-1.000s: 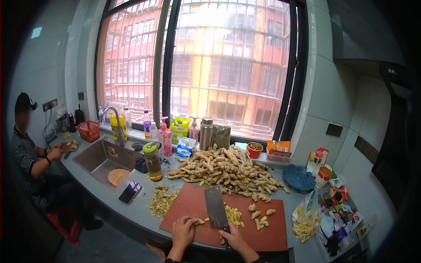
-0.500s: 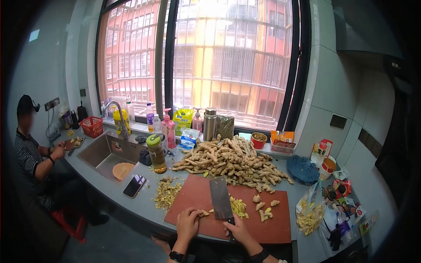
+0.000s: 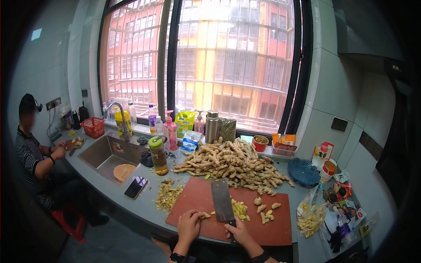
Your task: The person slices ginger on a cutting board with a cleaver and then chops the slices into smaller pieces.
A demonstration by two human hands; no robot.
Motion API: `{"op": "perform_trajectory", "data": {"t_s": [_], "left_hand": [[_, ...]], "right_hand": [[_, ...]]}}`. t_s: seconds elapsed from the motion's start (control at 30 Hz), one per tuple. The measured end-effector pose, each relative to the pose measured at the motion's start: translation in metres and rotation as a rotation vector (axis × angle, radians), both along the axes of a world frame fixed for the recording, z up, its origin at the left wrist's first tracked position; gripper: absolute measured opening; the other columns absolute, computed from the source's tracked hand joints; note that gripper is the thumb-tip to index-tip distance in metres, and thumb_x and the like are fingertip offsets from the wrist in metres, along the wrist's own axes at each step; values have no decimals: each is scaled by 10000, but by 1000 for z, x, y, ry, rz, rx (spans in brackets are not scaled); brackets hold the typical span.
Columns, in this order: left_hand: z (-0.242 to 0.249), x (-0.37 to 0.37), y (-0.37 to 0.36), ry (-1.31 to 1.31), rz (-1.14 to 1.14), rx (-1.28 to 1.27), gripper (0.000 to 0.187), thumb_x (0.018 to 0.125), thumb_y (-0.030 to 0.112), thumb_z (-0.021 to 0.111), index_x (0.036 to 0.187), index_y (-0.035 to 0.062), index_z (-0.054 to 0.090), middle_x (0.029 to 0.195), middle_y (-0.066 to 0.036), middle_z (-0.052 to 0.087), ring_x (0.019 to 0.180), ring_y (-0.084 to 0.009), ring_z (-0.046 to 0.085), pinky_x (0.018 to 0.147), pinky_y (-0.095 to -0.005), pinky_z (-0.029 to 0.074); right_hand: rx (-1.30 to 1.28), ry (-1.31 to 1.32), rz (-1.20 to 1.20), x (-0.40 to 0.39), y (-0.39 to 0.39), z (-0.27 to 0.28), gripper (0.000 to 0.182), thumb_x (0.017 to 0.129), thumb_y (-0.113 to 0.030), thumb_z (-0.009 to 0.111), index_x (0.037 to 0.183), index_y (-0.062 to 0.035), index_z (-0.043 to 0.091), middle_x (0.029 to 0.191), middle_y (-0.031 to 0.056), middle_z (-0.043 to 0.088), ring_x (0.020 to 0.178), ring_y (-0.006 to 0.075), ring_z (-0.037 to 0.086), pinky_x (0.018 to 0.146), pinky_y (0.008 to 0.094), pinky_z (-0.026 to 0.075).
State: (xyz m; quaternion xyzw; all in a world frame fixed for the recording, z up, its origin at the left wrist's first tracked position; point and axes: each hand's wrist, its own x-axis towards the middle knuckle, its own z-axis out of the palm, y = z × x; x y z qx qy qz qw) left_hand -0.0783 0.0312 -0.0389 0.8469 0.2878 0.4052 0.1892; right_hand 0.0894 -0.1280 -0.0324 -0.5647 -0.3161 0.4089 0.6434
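In my right hand (image 3: 237,231) is the black handle of a cleaver (image 3: 222,199), its broad blade pointing away from me over the red-brown cutting board (image 3: 272,204). My left hand (image 3: 190,225) rests on the board's front left, fingers curled over a piece of ginger (image 3: 203,215) whose end shows beside the fingertips. To the right of the blade lie yellow ginger slices (image 3: 239,209). Several loose ginger chunks (image 3: 263,210) sit farther right. Behind the board rises a large heap of ginger root (image 3: 232,163). Small ginger scraps (image 3: 168,194) lie at the board's left edge.
On the left are a phone (image 3: 136,187), a lidded tea bottle (image 3: 158,156) and a sink (image 3: 101,154). At right stand a blue basket (image 3: 304,172) and a bag of sliced ginger (image 3: 309,217). A seated person (image 3: 37,160) works at far left.
The whole view has shifted slightly. Both hands and the cleaver keep nearly the same place over the board.
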Motion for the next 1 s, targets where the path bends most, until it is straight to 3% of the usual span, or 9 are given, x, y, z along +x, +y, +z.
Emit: {"op": "perform_trajectory", "data": {"t_s": [1.0], "left_hand": [[1,1,-1,-2,14,2,199,897,134,708,1080,199,752,1120,-14,662,1086,-265,631,924,-417,462]], "right_hand": [[1,-5,7,1,0,-1,411,1000,-115,658,1350,14,486,805,50,607,620,119,607,584,274,529]]}}
